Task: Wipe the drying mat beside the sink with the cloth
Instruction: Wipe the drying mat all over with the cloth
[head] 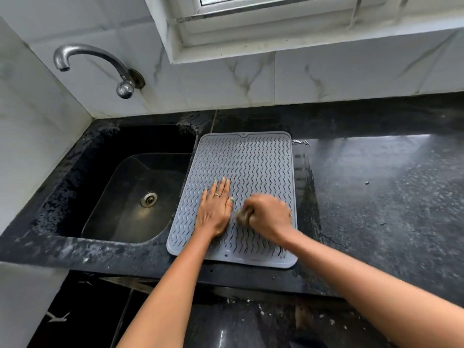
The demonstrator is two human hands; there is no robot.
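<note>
Left to right: the sink (130, 197) adjoins the grey drying mat (251, 159), which lies on the black counter (376, 184). The left hand (216, 209) presses flat on the mat, fingers extended and nearly together; the right hand (267, 214), blurred, is fisted around the largely hidden cloth (242, 216). Risk: should the bracing hand lift, hard strokes may slide the mat toward the sink.

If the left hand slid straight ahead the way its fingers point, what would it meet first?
Only more drying mat, then the mat's raised far rim; the left hand lies flat, fingers pointing toward the wall. Nothing stands in that line.
</note>
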